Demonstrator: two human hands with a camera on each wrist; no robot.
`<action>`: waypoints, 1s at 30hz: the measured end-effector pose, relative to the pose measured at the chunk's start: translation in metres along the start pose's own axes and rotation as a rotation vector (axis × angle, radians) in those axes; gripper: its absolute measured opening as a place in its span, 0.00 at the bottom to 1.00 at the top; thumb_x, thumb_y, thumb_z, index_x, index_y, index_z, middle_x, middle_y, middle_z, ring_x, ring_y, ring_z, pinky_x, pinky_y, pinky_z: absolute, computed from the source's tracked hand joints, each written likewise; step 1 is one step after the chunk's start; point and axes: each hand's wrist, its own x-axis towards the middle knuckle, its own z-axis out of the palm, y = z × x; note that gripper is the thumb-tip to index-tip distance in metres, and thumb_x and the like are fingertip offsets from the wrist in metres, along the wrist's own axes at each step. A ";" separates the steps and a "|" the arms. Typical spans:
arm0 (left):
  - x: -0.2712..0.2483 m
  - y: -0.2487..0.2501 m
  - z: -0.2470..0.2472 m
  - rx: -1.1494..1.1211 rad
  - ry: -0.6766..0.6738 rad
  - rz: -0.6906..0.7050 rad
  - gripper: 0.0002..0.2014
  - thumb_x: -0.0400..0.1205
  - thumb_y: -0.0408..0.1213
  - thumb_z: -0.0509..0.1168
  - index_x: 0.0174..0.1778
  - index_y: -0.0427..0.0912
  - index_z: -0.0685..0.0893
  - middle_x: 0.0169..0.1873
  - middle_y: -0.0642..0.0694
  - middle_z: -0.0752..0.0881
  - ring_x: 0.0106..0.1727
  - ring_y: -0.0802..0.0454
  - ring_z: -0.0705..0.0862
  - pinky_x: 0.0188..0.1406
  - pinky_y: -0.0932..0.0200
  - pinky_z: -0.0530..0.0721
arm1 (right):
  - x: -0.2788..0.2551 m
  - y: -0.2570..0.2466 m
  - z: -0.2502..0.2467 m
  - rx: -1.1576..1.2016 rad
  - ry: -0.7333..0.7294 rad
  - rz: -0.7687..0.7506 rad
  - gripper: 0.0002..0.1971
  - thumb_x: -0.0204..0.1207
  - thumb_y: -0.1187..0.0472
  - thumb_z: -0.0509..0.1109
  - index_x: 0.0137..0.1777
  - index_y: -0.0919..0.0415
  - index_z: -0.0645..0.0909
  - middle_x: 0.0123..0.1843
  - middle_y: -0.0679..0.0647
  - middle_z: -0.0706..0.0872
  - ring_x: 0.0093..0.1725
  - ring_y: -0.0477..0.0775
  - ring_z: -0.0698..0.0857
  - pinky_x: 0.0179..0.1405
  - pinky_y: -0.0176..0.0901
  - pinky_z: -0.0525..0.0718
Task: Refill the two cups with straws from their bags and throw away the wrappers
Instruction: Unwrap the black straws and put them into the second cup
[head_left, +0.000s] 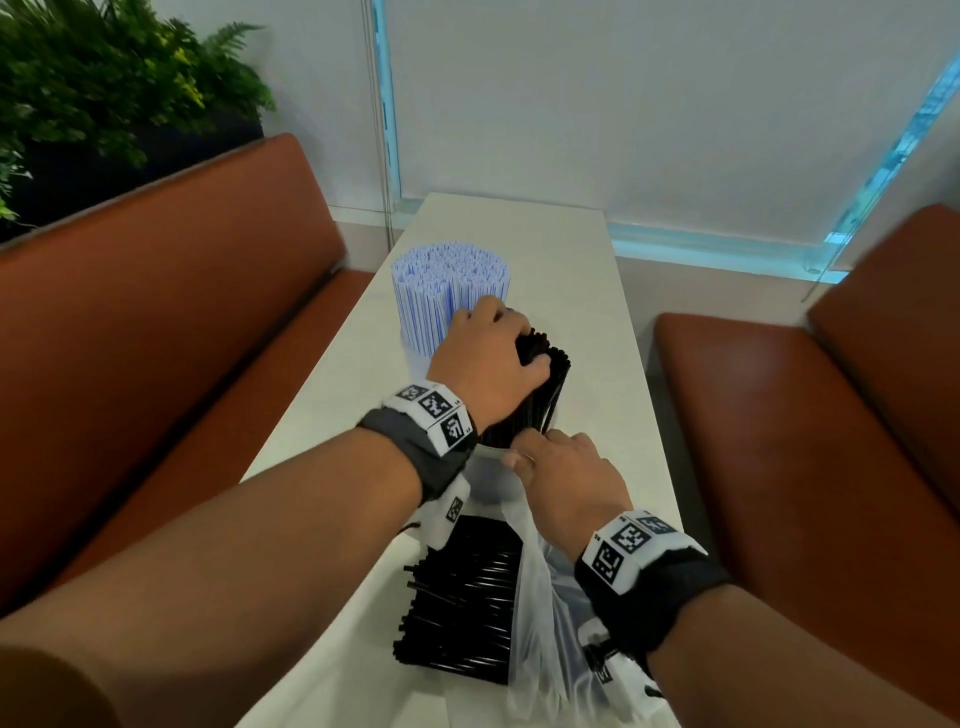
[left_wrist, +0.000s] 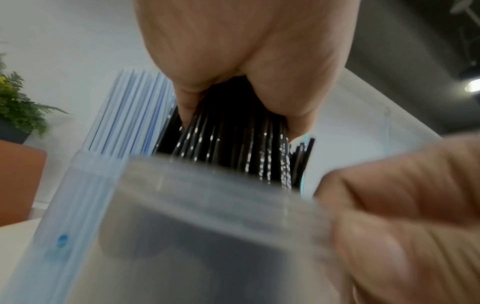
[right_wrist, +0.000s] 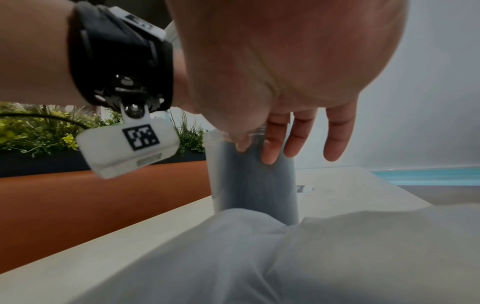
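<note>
The step in hand is judged to be the filling of the second cup: a bundle of black straws (head_left: 540, 387) is being lowered upright into the near cup (head_left: 491, 480), a translucent tumbler standing on the desk (head_left: 618, 291). The bundle is clasped from above by the left hand (head_left: 485, 364), its grip closed round the upper part of the straws, as the left wrist view confirms. The cup's near rim is pinched by the right hand (head_left: 563, 483) between thumb and forefinger, so that the cup is steadied; in the right wrist view the other fingers (right_wrist: 337, 133) are seen hanging straight and loose beside the cup wall. Just behind, touching or nearly so, the far cup (head_left: 418, 361) is packed full with white, blue-striped straws (head_left: 449, 283), so that half of the task appears done. More black straws (head_left: 457, 592) lie flat on the desk near the person, and beside them, under the right wrist, a clear plastic bag (head_left: 535, 613) is crumpled; whether the loose straws rest partly inside it cannot be told. The next move is thought to call for the bundle to be released once seated, the remaining black straws to be gathered and added, and the wrapper to be thrown away; no bin is in view.
</note>
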 end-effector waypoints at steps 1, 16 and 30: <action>0.000 -0.001 -0.001 0.002 0.012 0.046 0.27 0.79 0.61 0.64 0.69 0.48 0.80 0.66 0.49 0.75 0.66 0.43 0.72 0.58 0.52 0.75 | 0.000 -0.001 -0.001 0.017 0.006 0.018 0.08 0.87 0.49 0.57 0.64 0.39 0.70 0.50 0.42 0.72 0.58 0.54 0.73 0.47 0.48 0.75; -0.007 -0.002 -0.014 0.267 -0.269 0.284 0.41 0.76 0.75 0.54 0.83 0.58 0.60 0.88 0.47 0.49 0.78 0.38 0.71 0.75 0.40 0.71 | -0.001 -0.009 -0.013 -0.023 -0.046 0.070 0.12 0.88 0.49 0.56 0.69 0.41 0.71 0.67 0.47 0.79 0.65 0.56 0.73 0.54 0.53 0.77; -0.013 0.002 -0.011 0.383 -0.293 0.349 0.38 0.81 0.69 0.54 0.83 0.51 0.64 0.78 0.45 0.71 0.78 0.42 0.70 0.76 0.40 0.70 | 0.004 -0.006 -0.010 -0.092 -0.067 0.064 0.18 0.87 0.51 0.59 0.74 0.34 0.70 0.70 0.48 0.78 0.69 0.57 0.72 0.56 0.53 0.75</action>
